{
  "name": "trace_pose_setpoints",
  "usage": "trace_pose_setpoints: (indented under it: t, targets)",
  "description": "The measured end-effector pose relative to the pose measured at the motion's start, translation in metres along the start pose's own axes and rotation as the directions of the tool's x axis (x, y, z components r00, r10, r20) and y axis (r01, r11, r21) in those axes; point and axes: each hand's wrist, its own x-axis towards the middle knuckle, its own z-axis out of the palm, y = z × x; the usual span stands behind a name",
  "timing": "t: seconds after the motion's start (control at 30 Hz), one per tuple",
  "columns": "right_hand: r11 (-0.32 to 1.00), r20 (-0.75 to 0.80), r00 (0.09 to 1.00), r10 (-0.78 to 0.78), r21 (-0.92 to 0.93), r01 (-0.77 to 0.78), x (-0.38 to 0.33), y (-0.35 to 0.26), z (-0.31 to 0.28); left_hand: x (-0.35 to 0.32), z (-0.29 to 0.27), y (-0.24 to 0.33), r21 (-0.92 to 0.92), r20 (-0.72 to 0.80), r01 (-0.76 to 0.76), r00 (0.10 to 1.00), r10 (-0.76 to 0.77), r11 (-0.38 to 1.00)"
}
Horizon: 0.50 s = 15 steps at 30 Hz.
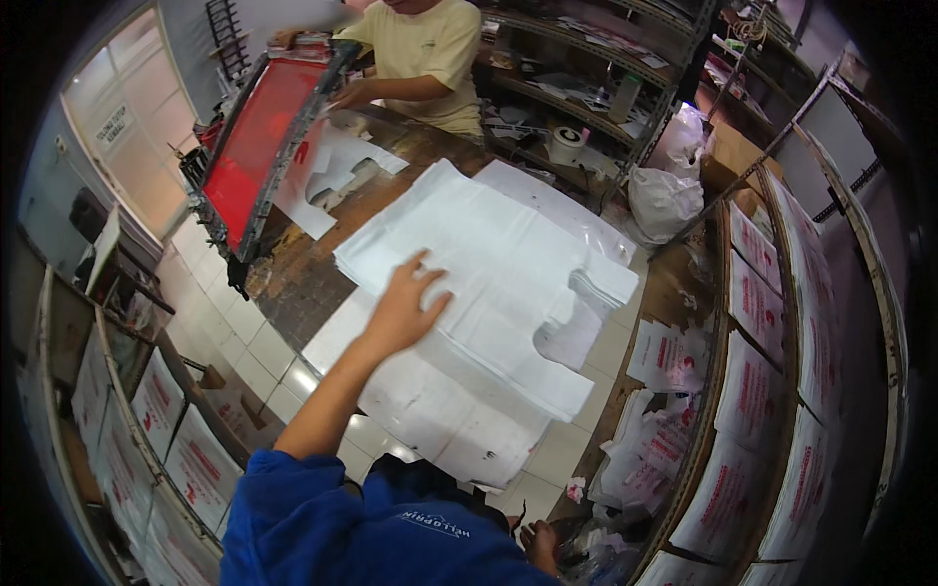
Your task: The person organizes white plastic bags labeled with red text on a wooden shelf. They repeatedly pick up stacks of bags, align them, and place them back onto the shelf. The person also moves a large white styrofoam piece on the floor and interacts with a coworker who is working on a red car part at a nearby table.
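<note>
A thick stack of white sheet bags with cut-out handles (469, 254) lies on the table in front of me. My left hand (410, 305) rests on the stack's near left part, open with fingers spread. Low in the view, my right hand (540, 540) hangs beside my body, close to some crumpled clear plastic (611, 557). It is small and in shadow, so its grip does not show. Under the stack is a white board (459, 420). Across the table, a co-worker's hand (354, 95) is at a raised screen-printing frame with red mesh (264, 146).
Another white cut bag (342, 161) lies beneath the raised frame. Racks of printed white bags stand at the right (752, 391) and left (200, 469). Shelves (576, 88) with loose items line the back. White plastic sacks (664, 200) sit beyond the table's right corner.
</note>
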Motion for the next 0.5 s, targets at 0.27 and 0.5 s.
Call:
trace_pose_setpoints:
  t: [0.27, 0.5]
  targets:
    - [0.903, 0.053, 0.997, -0.064, -0.422, 0.08, -0.078, -0.018, 0.03, 0.096, -0.036, -0.128, 0.308, -0.272, 0.017, 0.96, 0.071, 0.951]
    - [0.983, -0.113, 0.978, -0.178, -0.057, 0.172, -0.068, -0.004, 0.018, 0.207, 0.016, -0.11, 0.631, 0.172, -0.272, 0.962, 0.212, 0.726]
